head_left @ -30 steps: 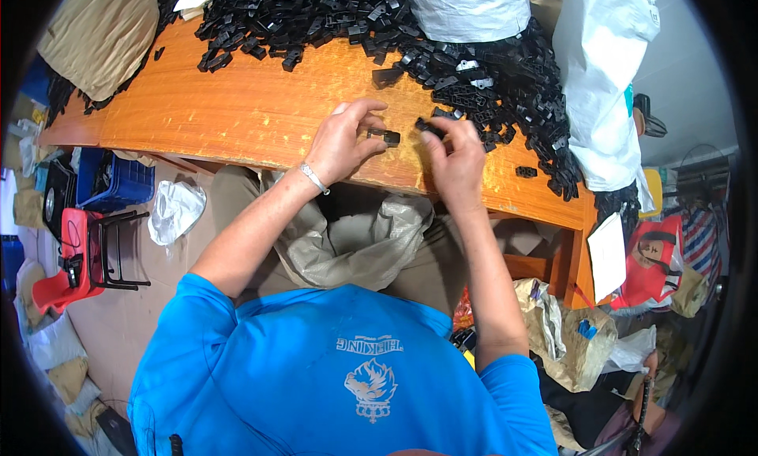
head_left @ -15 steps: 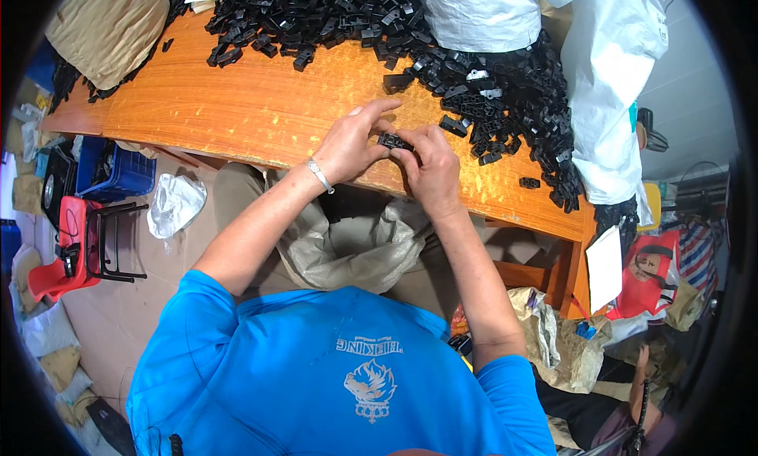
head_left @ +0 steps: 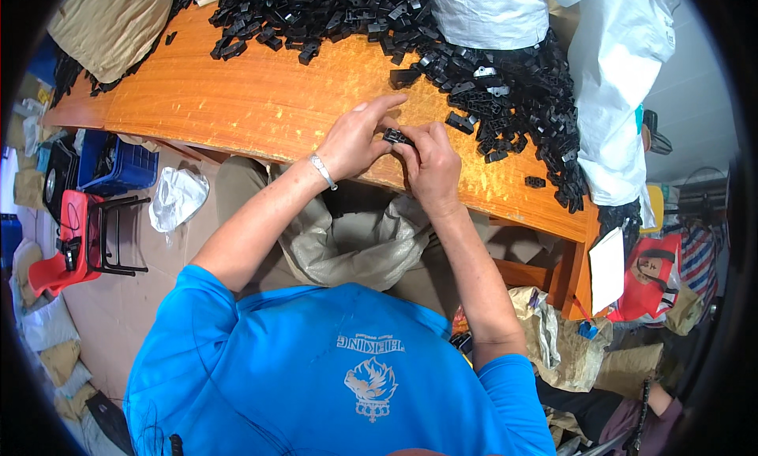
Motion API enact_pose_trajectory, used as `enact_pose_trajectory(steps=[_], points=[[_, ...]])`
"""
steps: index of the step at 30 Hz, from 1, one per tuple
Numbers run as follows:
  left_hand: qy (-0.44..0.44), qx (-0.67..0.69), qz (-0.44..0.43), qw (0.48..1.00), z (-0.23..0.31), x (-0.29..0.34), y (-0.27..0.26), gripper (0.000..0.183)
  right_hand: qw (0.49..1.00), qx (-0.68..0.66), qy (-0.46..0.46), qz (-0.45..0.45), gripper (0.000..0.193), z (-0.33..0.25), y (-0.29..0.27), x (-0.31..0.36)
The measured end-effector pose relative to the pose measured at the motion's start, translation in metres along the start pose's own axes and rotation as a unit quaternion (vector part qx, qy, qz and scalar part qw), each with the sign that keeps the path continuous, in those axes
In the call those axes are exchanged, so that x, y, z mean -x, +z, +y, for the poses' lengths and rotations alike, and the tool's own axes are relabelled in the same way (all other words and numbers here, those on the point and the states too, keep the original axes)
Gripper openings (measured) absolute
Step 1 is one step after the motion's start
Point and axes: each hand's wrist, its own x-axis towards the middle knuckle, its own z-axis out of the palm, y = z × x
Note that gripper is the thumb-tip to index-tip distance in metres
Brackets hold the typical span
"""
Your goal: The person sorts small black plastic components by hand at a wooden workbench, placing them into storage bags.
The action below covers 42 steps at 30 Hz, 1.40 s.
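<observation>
At the upper centre of the frame, over the orange-brown wooden table [head_left: 237,101], the person's bare left hand [head_left: 353,144] and bare right hand [head_left: 435,168] pinch opposite ends of a small black oblong plastic part [head_left: 396,136]; light, level fingertip pressure would probably keep it aligned.

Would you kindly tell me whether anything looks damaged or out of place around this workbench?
The wooden tabletop looks worn, its finish scuffed into yellowish patches near the right hand. A crumpled white bag lies on the floor near the red chair.
</observation>
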Motion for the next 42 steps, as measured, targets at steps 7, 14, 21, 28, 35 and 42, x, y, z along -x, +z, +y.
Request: enact_pose_trajectory(steps=[7,14,21,28,35,42], points=[[-0.078,0.219,-0.075,0.970,-0.007,-0.004,-0.010,0.073,0.998,0.049,-0.027,-0.025,0.033,0.003,0.000,0.002],[0.035,-0.085,0.037,0.995,-0.005,-0.007,0.005,0.033,0.995,0.077,-0.061,0.007,0.035,0.002,0.008,0.004],[-0.051,0.006,-0.008,0.999,-0.001,-0.005,-0.014,0.033,0.996,0.035,-0.040,-0.069,0.034,-0.022,-0.016,0.039],[0.009,-0.128,0.137,0.982,-0.023,-0.077,0.005,0.038,0.999,0.045,-0.031,0.002,0.015,0.013,-0.040,0.012],[-0.023,-0.070,0.159,0.985,-0.032,-0.082,0.008,0.018,0.976,0.219,0.006,0.019,0.022,0.066,-0.045,-0.025],[0.145,-0.114,0.089,0.979,0.005,-0.037,0.000,0.022,0.979,0.198,0.037,-0.023,0.013,0.059,-0.036,-0.019]])
